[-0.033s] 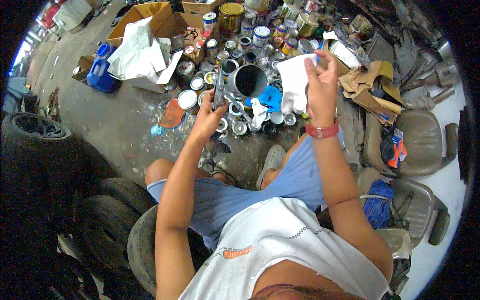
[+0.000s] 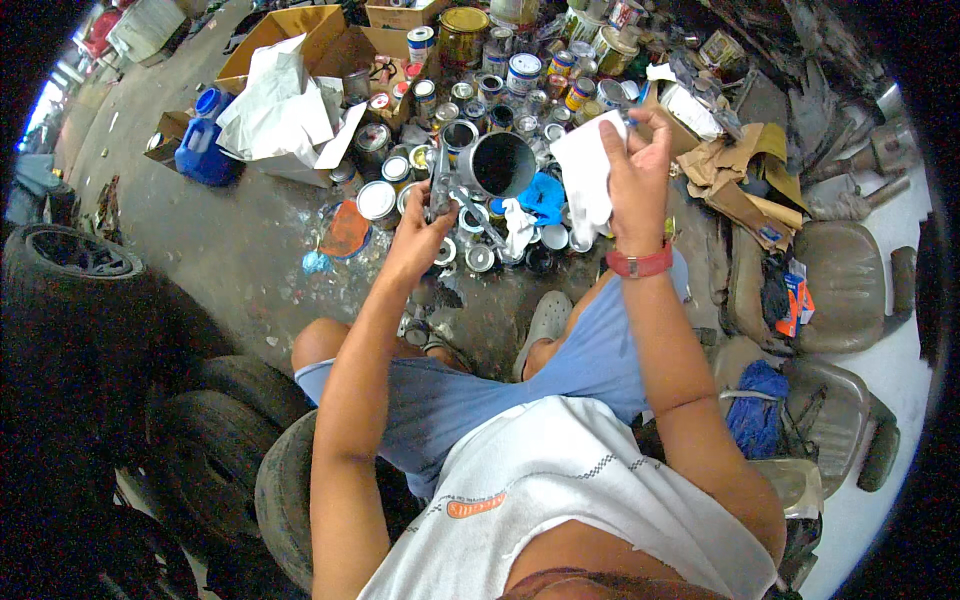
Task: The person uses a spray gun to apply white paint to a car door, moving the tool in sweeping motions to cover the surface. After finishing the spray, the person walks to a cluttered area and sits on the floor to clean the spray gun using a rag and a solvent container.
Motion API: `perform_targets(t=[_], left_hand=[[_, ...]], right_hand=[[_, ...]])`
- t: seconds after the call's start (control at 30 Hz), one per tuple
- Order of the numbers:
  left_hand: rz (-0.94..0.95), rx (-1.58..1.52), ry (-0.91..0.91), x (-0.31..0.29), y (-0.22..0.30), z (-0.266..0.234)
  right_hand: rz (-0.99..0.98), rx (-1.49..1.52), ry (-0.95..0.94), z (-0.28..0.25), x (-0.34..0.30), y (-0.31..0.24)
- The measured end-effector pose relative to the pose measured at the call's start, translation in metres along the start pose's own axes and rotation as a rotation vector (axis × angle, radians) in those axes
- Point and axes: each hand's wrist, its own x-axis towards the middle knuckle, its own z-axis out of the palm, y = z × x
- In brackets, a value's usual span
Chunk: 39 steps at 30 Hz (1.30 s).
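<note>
My left hand (image 2: 420, 232) is closed around a grey metal tool (image 2: 438, 185) shaped somewhat like a spray gun. Right against it is an open grey cup (image 2: 503, 163) with a dark inside; whether the two are joined I cannot tell. To the right, my right hand (image 2: 638, 180) pinches a limp white sheet (image 2: 582, 170), cloth or paper, which hangs beside the cup. A bit of blue shows at those fingertips, too small to name. Just below the cup lie a crumpled blue cloth (image 2: 541, 198) and a crumpled white piece (image 2: 518, 228).
Paint cans (image 2: 523, 72) crowd the floor ahead. At the left stand a cardboard box (image 2: 285, 42) with white sheets (image 2: 265, 110) and a blue jug (image 2: 205, 145). Brown paper (image 2: 745, 175) and worn seats (image 2: 840, 285) are at the right, tyres (image 2: 225, 445) at the lower left.
My right hand has shifted very slightly left, and the white sheet has swung and changed its folds. My left hand keeps its hold and place.
</note>
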Motion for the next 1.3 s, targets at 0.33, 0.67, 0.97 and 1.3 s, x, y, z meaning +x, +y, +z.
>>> perform_targets(t=[0.33, 0.67, 0.97, 1.3], left_hand=[[-0.023, 0.141, 0.051, 0.013, -0.034, 0.001], [0.312, 0.367, 0.126, 0.006, -0.037, 0.007], [0.294, 0.480, 0.214, -0.004, -0.022, 0.010], [0.378, 0.622, 0.237, 0.016, -0.027, -0.012]], right_hand=[[-0.637, -0.929, -0.546, 0.034, -0.048, 0.023], [-0.117, -1.287, -1.136, 0.040, -0.015, 0.020], [0.442, -1.239, -1.315, 0.062, 0.007, 0.016], [-0.607, -1.427, -1.383, 0.015, 0.003, 0.033]])
